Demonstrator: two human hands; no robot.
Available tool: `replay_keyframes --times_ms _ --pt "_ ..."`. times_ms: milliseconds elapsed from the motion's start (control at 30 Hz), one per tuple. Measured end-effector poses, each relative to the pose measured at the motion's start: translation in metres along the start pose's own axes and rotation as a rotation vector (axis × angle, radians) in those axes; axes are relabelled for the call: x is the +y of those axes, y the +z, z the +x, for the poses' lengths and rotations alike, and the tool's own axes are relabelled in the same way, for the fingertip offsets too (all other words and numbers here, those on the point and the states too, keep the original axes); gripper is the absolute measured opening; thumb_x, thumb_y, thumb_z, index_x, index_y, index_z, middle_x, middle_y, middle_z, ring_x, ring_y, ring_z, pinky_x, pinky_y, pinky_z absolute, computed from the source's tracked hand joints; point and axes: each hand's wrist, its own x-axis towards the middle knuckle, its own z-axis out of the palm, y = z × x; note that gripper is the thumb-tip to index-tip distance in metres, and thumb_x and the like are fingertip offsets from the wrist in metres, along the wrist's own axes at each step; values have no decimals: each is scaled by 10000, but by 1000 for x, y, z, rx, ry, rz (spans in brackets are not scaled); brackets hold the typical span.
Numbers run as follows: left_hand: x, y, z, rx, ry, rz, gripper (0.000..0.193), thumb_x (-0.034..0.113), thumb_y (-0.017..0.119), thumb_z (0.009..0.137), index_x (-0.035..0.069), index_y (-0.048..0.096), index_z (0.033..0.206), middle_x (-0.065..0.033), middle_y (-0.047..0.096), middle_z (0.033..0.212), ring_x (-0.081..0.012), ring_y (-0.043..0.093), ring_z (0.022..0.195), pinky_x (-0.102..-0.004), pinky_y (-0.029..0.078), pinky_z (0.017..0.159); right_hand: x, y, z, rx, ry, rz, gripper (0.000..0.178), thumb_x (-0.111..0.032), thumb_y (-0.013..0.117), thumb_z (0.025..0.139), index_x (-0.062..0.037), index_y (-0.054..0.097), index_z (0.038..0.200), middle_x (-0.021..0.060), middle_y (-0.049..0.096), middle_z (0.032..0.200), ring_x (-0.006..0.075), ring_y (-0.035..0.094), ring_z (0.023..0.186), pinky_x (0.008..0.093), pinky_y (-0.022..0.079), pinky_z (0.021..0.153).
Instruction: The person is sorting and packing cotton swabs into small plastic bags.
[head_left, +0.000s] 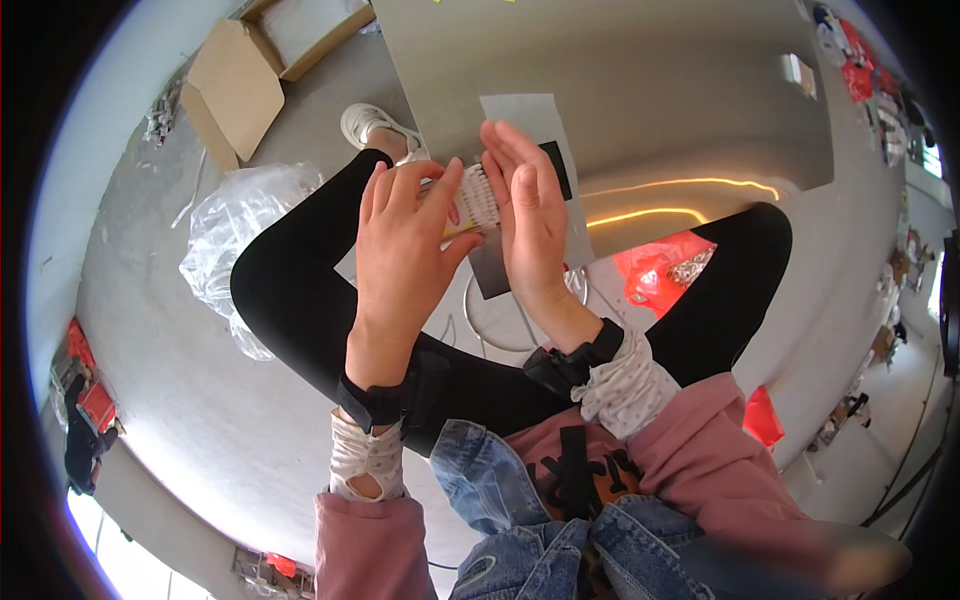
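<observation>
Between the left hand (405,230), gripping it, and the open, flattened right hand (532,215) sits a pack of white-tipped sticks (479,205), whose ends a gentle palm would likely keep even.

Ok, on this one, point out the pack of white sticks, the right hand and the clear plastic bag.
Pack of white sticks (482,197): head view, on the exposed stick ends.
Right hand (534,220): head view, near the thumb's base.
Clear plastic bag (240,215): head view, on its crumpled middle.
</observation>
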Motion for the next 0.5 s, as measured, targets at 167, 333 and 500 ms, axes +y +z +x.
replay_keyframes --times_ms 167,333,500 --pt "-3 6 3 53 -29 -105 677 125 881 584 64 661 1222 -69 584 1136 -291 562 1090 -435 460 999 1 -2 5 -35 -26 -47 612 -443 385 1071 37 377 1450 216 420 1485 274 366 1432 403 254 1210" --pt "-3 11 0 57 -46 -142 674 111 878 582 63 662 1219 -64 582 1119 -284 567 1052 -403 490 906 6 0 2 4 -42 -35 536 -373 427 1073 23 415 1435 179 476 1443 251 449 1348 384 318 1162" --pt "-1 10 -1 59 -59 -158 670 101 874 581 58 662 1215 -64 582 1112 -281 572 1040 -393 503 872 5 2 -1 4 -37 -41 542 -383 431 1070 20 417 1433 176 473 1445 253 444 1350 380 317 1161"
